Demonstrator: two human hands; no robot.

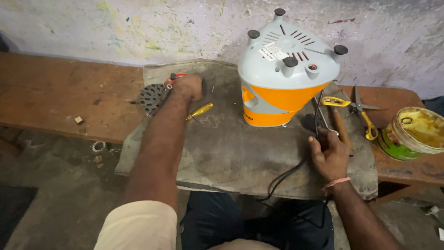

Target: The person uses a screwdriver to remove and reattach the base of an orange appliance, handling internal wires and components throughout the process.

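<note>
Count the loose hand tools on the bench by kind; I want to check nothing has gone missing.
Screwdriver with yellow handle: 1
Scissors with yellow handles: 1
Tool with red handles under the left hand: 1, kind unclear
Wooden-handled tool by the right hand: 1
Total: 4

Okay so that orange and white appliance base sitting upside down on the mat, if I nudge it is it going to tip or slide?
The appliance base stands inverted on its narrower end, so it probably tips more easily than it slides. The mat looks rough, likely gripping it. The black cord under the right hand may tug it when moved.
</note>
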